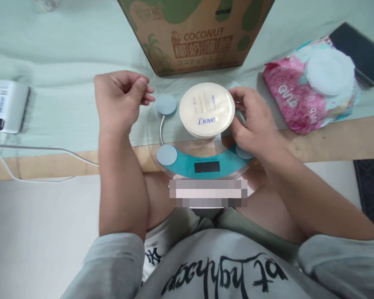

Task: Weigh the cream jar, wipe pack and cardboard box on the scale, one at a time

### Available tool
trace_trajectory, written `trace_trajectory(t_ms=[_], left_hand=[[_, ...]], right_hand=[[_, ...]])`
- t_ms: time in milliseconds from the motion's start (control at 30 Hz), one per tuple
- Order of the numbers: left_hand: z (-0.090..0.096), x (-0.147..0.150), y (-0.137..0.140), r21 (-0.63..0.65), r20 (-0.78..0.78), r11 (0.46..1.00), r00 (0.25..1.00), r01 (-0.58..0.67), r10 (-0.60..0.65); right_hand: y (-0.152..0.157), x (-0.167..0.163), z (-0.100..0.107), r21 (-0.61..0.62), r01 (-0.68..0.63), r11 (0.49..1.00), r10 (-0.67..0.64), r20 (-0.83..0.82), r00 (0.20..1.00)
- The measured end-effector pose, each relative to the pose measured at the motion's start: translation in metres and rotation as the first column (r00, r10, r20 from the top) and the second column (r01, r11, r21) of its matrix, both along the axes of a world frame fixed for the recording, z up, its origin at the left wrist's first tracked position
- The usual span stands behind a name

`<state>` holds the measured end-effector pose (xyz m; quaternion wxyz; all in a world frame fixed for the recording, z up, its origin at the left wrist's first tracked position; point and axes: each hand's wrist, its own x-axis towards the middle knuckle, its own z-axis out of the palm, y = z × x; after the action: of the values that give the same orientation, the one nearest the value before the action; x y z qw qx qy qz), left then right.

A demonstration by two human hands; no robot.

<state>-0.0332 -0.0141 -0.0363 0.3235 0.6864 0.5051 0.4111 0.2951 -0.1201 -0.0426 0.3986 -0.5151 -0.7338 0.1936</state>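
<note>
A round, cream-coloured Dove jar (205, 106) sits on or just above the glass plate of a round digital scale (180, 164), its lid facing up. My right hand (252, 118) has its thumb and fingers closed on the jar's right side. By the scale's left edge, my left hand (124, 97) is curled with the thumb against the fingers, and nothing shows in it. The scale has a teal band and grey round pads, and its small display (207, 167) is dark. Part of the right pad is hidden behind my right hand.
Behind the scale stands a cardboard box (202, 45) printed with coconut pictures. A pink pack of wipes (293, 95) and a dark phone-like slab (360, 54) lie to the right. On the left are a white device (9, 106) and a white cable (50, 148). The wooden edge (327, 139) runs in front.
</note>
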Motion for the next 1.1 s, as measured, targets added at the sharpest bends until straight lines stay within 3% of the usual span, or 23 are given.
trace_trajectory(t_ms=[200, 333, 400, 500, 633, 733, 900, 1000, 1033, 1100], left_hand=[[0.028, 0.020, -0.016, 0.111, 0.039, 0.994, 0.999, 0.021, -0.025], [0.052, 0.047, -0.042, 0.273, 0.129, 0.960, 0.986, 0.066, -0.104], [0.059, 0.057, -0.051, 0.281, -0.021, 0.926, 0.966, 0.252, -0.256], [0.061, 0.068, -0.058, 0.120, -0.311, 0.854, 0.836, 0.506, -0.452], [0.054, 0.078, -0.059, 0.068, -0.398, 0.858, 0.802, 0.509, -0.444], [0.050, 0.082, -0.059, 0.135, -0.397, 0.835, 0.801, 0.533, -0.447], [0.048, 0.057, -0.053, 0.338, -0.305, 0.848, 0.900, 0.408, -0.311], [0.034, 0.008, -0.026, 0.426, -0.331, 0.883, 0.942, 0.198, -0.051], [0.025, -0.013, -0.013, 0.506, -0.339, 0.851, 0.940, 0.139, 0.048], [-0.001, -0.054, 0.014, 0.729, -0.220, 0.685, 0.947, -0.002, 0.236]], right_hand=[[-0.001, -0.001, 0.002, -0.003, 0.013, 1.000, -0.013, 0.017, 1.000], [-0.002, -0.002, 0.001, 0.004, 0.026, 1.000, -0.026, 0.016, 1.000], [-0.002, -0.002, 0.001, -0.001, 0.022, 1.000, -0.022, 0.017, 1.000], [-0.002, -0.002, 0.001, -0.020, 0.015, 1.000, -0.015, 0.014, 1.000], [-0.003, -0.001, 0.004, -0.034, 0.004, 0.999, -0.004, 0.000, 1.000], [-0.003, -0.001, 0.005, -0.040, -0.008, 0.999, 0.007, -0.007, 1.000], [-0.002, -0.001, 0.002, -0.040, 0.000, 0.999, -0.001, -0.004, 1.000], [-0.001, -0.001, 0.001, -0.037, 0.005, 0.999, -0.005, -0.004, 1.000], [0.000, -0.001, 0.001, -0.037, 0.008, 0.999, -0.008, -0.006, 1.000], [0.000, -0.002, 0.001, -0.032, 0.010, 0.999, -0.010, -0.012, 1.000]])
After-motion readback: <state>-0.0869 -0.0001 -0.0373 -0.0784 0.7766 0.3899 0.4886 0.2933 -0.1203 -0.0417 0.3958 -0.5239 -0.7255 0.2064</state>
